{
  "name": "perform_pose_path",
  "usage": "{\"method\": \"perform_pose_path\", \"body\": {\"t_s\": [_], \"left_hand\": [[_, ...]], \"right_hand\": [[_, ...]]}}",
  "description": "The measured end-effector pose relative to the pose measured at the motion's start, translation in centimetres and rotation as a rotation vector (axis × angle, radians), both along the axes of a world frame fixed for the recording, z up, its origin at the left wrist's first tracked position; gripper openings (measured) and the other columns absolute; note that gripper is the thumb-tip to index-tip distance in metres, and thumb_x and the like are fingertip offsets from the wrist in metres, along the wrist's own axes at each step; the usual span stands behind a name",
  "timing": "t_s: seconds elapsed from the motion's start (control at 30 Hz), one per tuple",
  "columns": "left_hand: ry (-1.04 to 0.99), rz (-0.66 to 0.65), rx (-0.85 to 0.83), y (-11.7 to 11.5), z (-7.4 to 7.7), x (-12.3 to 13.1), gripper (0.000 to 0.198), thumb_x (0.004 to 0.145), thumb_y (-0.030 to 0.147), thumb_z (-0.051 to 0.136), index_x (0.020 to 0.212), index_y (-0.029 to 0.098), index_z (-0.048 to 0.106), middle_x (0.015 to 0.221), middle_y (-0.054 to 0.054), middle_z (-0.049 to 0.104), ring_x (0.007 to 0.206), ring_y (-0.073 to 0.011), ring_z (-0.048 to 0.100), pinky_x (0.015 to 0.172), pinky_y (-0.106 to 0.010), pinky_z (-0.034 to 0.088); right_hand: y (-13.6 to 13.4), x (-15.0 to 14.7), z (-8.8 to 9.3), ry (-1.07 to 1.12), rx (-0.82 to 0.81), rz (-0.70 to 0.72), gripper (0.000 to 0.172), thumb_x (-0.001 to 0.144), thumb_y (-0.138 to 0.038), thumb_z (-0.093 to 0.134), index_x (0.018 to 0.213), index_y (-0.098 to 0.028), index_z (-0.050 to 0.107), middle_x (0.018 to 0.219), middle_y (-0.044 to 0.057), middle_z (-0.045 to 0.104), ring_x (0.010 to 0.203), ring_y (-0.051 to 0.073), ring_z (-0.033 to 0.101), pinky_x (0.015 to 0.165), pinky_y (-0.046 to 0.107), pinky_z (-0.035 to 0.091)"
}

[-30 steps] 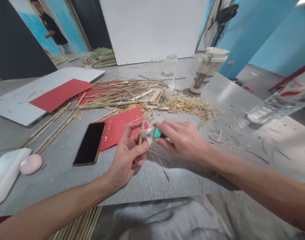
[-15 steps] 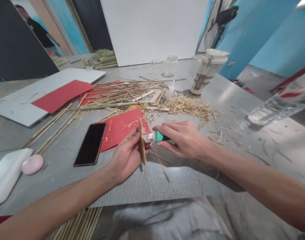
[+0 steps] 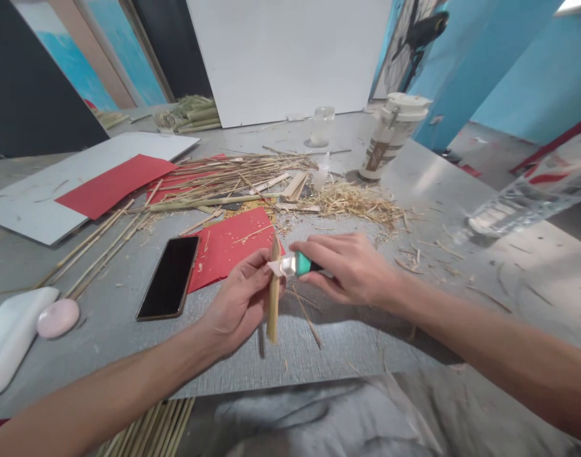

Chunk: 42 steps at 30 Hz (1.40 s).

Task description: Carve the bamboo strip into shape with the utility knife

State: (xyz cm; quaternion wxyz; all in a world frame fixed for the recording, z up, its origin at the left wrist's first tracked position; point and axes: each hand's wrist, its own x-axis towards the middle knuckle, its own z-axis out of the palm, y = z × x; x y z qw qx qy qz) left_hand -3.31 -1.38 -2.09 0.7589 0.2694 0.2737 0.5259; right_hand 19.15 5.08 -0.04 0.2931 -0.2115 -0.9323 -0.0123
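Observation:
A flat, yellowish strip of stalk (image 3: 273, 311) stands nearly upright between the pinched fingers of my left hand (image 3: 240, 301). Its lower end sticks out below the fingertips. My right hand (image 3: 350, 266) is wrapped around a utility knife (image 3: 302, 263) with a green and black handle. The knife's metal head lies across the upper part of the strip, by my left fingertips. Just behind my left hand is a red sheet (image 3: 228, 244) sprinkled with pale shavings.
A phone (image 3: 169, 277) lies left of the red sheet. Beyond are a pile of thin stalks (image 3: 243, 168) and a heap of shavings (image 3: 357, 203). A white-lidded cup (image 3: 392, 136), a glass jar (image 3: 322, 127) and a plastic bottle (image 3: 533, 190) stand farther out. A pink round object (image 3: 58, 318) sits at left.
The strip has shifted down in my left fingers and shows more of its flat face. The knife head still rests against it. A person at the far left is out of view.

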Motion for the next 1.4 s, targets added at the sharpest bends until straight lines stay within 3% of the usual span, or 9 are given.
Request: {"method": "perform_pose_path", "body": {"t_s": [0.17,0.47,0.63,0.8,0.87,1.0,1.1,1.27,1.4], "left_hand": [[-0.008,-0.118,0.103,-0.9,0.0,0.2,0.018,0.091,0.027,0.089,0.094,0.016,0.076,0.077,0.000,0.066,0.065,-0.0082,0.061,0.062,-0.017,0.051],[0.038,0.044,0.027,1.0,0.4,-0.5,0.024,0.083,0.028,0.095,0.092,0.015,0.077,0.078,0.001,0.067,0.065,-0.0079,0.061,0.067,-0.017,0.057],[0.028,0.046,0.032,0.2,0.5,-0.3,0.026,0.082,0.027,0.096,0.094,0.015,0.077,0.079,0.001,0.068,0.066,-0.0075,0.061,0.065,-0.016,0.056],[-0.014,-0.161,0.112,-1.3,0.4,0.2,0.020,0.090,0.031,0.090,0.095,0.018,0.076,0.075,0.002,0.064,0.060,-0.0075,0.060,0.061,-0.017,0.053],[-0.017,-0.143,0.121,-1.2,0.4,0.1,0.019,0.092,0.031,0.088,0.094,0.017,0.075,0.075,0.001,0.065,0.062,-0.0081,0.061,0.061,-0.017,0.053],[0.008,0.022,0.043,0.1,0.5,-0.3,0.026,0.082,0.025,0.096,0.095,0.016,0.076,0.078,0.002,0.067,0.066,-0.0080,0.063,0.067,-0.017,0.057],[0.032,0.057,0.026,0.8,0.4,-0.6,0.029,0.081,0.028,0.097,0.095,0.016,0.075,0.080,0.002,0.066,0.066,-0.0076,0.061,0.065,-0.017,0.057],[0.044,0.037,0.028,0.6,0.6,-0.6,0.024,0.089,0.030,0.091,0.097,0.018,0.072,0.075,0.003,0.061,0.062,-0.0076,0.056,0.060,-0.016,0.052],[0.033,0.027,0.012,0.5,0.6,-0.7,0.026,0.086,0.028,0.093,0.097,0.018,0.071,0.076,0.003,0.062,0.064,-0.0082,0.057,0.062,-0.016,0.052]], "right_hand": [[1.6,1.7,0.5,0.145,-0.034,-0.252,0.033,0.113,-0.046,0.047,0.116,-0.019,0.067,0.088,0.006,0.073,0.068,0.018,0.060,0.062,0.032,0.040],[-0.8,-0.5,-0.3,0.008,-0.067,0.118,0.039,0.115,-0.047,0.044,0.120,-0.014,0.064,0.083,0.004,0.067,0.064,0.016,0.055,0.060,0.031,0.037],[-0.9,-0.5,-0.1,-0.012,-0.106,0.099,0.038,0.115,-0.048,0.042,0.117,-0.016,0.064,0.084,0.004,0.068,0.065,0.016,0.055,0.060,0.031,0.035],[1.1,1.3,0.5,0.075,-0.109,-0.140,0.036,0.114,-0.048,0.044,0.106,-0.019,0.065,0.082,0.004,0.066,0.068,0.018,0.057,0.061,0.032,0.035],[1.4,1.7,0.4,0.122,-0.106,-0.167,0.036,0.114,-0.049,0.043,0.107,-0.021,0.064,0.082,0.004,0.066,0.069,0.019,0.058,0.062,0.033,0.036],[0.3,0.9,0.3,0.079,-0.161,0.028,0.035,0.115,-0.049,0.042,0.115,-0.020,0.062,0.081,0.002,0.064,0.067,0.017,0.056,0.062,0.032,0.037],[-0.9,-0.1,0.4,0.017,-0.197,0.141,0.037,0.116,-0.050,0.041,0.114,-0.019,0.062,0.080,0.001,0.063,0.063,0.015,0.054,0.060,0.031,0.034],[-1.3,-0.5,0.4,-0.063,-0.232,0.149,0.042,0.116,-0.051,0.038,0.110,-0.017,0.062,0.084,0.002,0.065,0.064,0.015,0.054,0.060,0.032,0.031],[-1.3,-0.4,0.3,-0.072,-0.192,0.138,0.045,0.117,-0.052,0.036,0.110,-0.017,0.063,0.082,0.002,0.064,0.064,0.015,0.053,0.060,0.032,0.031]]}}
